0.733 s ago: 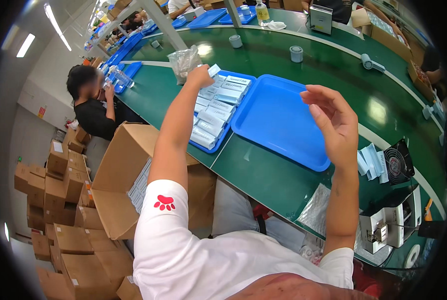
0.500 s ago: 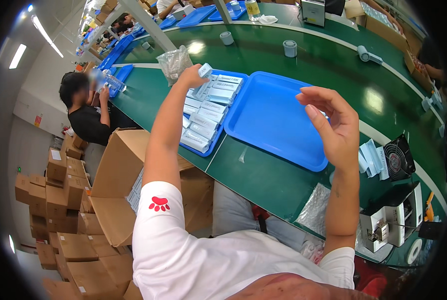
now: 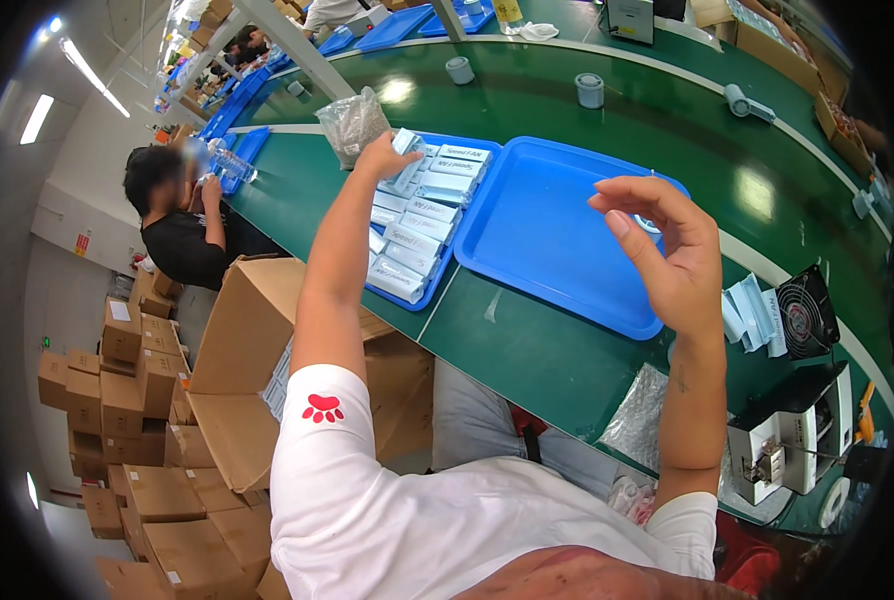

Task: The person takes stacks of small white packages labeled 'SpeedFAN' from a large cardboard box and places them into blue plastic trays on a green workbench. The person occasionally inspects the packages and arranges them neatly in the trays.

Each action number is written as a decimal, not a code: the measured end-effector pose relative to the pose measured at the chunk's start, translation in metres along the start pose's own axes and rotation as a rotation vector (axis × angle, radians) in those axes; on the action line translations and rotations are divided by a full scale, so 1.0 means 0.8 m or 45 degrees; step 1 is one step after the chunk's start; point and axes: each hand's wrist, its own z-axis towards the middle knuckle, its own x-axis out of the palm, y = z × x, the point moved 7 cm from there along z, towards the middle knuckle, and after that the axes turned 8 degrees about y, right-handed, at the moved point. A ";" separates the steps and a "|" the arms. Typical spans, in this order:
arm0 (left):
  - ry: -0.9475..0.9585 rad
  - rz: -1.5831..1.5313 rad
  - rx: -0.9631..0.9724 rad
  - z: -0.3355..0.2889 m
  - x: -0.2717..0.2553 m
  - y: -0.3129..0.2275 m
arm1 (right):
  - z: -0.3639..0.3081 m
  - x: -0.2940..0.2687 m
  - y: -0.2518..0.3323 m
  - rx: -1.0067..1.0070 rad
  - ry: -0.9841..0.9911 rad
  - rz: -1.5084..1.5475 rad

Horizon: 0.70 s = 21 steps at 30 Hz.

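Observation:
My left hand (image 3: 380,158) is closed on a small light-blue box (image 3: 405,145) at the far left corner of a blue tray (image 3: 429,297). Rows of similar printed boxes (image 3: 413,240) fill that tray. Over the right end of a second blue tray (image 3: 557,235), which shows a bare bottom, hovers my right hand (image 3: 685,255). Its fingers curve and its thumb stands apart, with nothing seen between them. A pale round part shows partly behind those fingers; what it rests on is hidden.
A clear bag of small pieces (image 3: 353,128) lies beside my left hand. At right are folded light-blue cartons (image 3: 752,315), a black fan (image 3: 805,315) and a white machine (image 3: 782,440). Grey cylinders (image 3: 589,91) stand on the green belt. An open carton (image 3: 237,370) sits at lower left.
The box in my left hand has gone from tilted up to lower among the others. My right hand keeps nearly the same pose. The whole view has shifted slightly.

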 end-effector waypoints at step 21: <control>-0.392 0.102 -0.253 -0.046 -0.034 -0.048 | -0.002 0.004 0.008 -0.022 0.013 -0.037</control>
